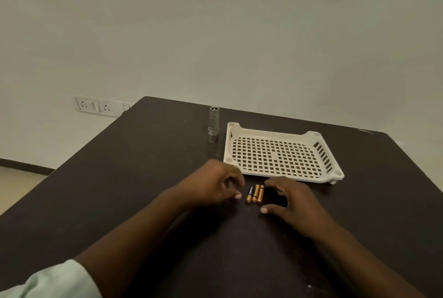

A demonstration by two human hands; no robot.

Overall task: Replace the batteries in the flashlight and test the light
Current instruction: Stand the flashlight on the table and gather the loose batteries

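Three small copper-and-black batteries (255, 193) lie side by side on the dark table (119, 178). My left hand (215, 185) sits just left of them, fingers loosely curled, holding nothing. My right hand (287, 199) sits just right of them, thumb and fingers spread toward the batteries, not gripping any. A silver flashlight (213, 119) stands upright near the table's far edge, well beyond both hands.
A cream perforated plastic tray (335, 173) with nothing in it lies right of the flashlight, just beyond my right hand. The wall behind carries a socket panel (96, 105) at the left. The table's left edge runs diagonally.
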